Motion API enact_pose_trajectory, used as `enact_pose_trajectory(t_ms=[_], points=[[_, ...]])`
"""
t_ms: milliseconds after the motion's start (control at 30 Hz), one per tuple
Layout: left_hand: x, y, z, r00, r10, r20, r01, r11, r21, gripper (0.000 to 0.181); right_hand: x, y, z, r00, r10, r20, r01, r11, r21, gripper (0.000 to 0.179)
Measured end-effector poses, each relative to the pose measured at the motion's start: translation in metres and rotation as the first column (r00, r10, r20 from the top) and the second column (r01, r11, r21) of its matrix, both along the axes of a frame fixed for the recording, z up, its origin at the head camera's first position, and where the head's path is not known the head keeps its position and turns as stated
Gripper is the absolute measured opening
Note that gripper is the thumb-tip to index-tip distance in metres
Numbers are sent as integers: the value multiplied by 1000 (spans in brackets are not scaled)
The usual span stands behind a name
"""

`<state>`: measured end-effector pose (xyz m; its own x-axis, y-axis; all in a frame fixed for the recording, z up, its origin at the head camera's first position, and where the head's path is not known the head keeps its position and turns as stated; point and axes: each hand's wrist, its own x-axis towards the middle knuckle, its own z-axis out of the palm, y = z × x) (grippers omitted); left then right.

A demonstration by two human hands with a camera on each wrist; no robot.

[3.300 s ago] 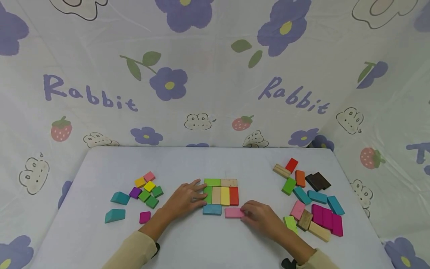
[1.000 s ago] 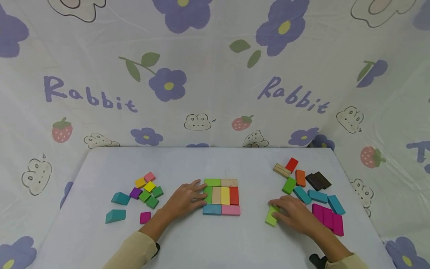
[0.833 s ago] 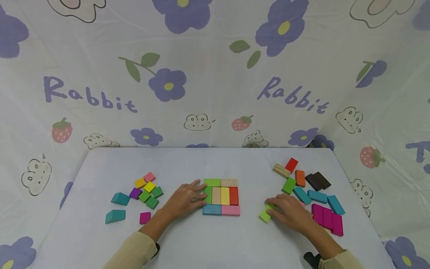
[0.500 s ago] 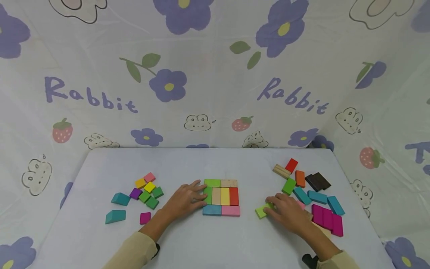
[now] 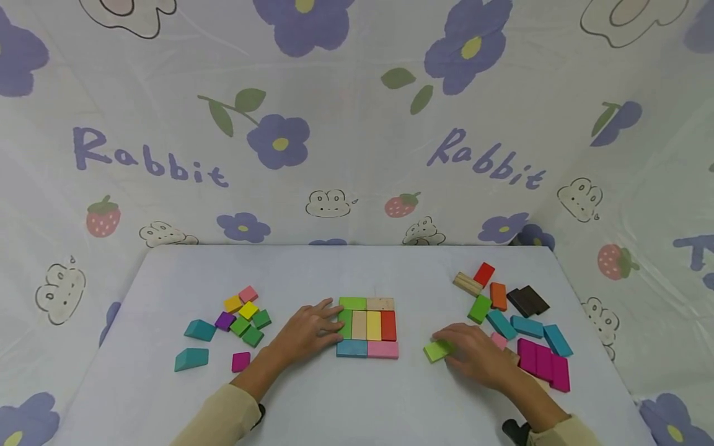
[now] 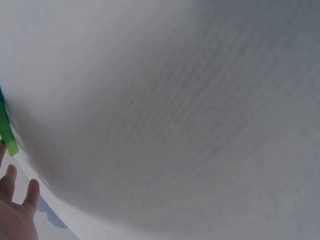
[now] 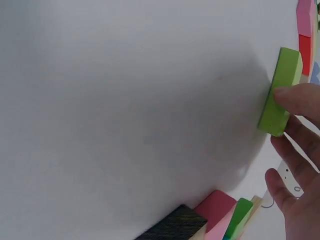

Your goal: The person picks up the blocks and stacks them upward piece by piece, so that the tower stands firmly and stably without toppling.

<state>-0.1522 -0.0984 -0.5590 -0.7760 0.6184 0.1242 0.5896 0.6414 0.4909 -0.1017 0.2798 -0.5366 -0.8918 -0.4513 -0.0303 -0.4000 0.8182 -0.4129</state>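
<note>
Left hand (image 5: pixel 308 330), fingers spread, touches the left edge of a block rectangle (image 5: pixel 374 325) on the counter (image 5: pixel 312 402); the right hand (image 5: pixel 474 352) pinches a light-green block (image 5: pixel 437 351) to the rectangle's right, apart from it. The right wrist view plainly shows the thumb (image 7: pixel 300 100) on that block, hardly visible in the head view, and a dark wooden block (image 7: pixel 175 222), mostly covered there by the forearm (image 5: pixel 530 396). The left wrist view catches just fingers (image 6: pixel 32 195) and some green blocks (image 6: pixel 6 127).
</note>
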Motion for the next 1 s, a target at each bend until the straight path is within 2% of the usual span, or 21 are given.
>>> enact_pose_trajectory(t_ms=[233, 467, 733, 1000], points=[[0, 0, 0, 1000, -3, -7, 3, 1000, -6, 37, -4, -7, 4, 1000, 19, -5, -19, 1000, 25, 47], [0, -1, -1, 1000, -2, -11, 2, 1000, -4, 37, -12, -24, 13, 998, 53, -37, -54, 998, -29, 43], [0, -2, 0, 1000, -4, -10, 4, 1000, 0, 37, -26, -65, 19, 991, 116, -62, -118, 992, -41, 44], [-1, -2, 1, 1000, -19, -3, 19, 1000, 3, 37, -36, -105, 17, 978, 197, -72, -202, 977, -63, 40]])
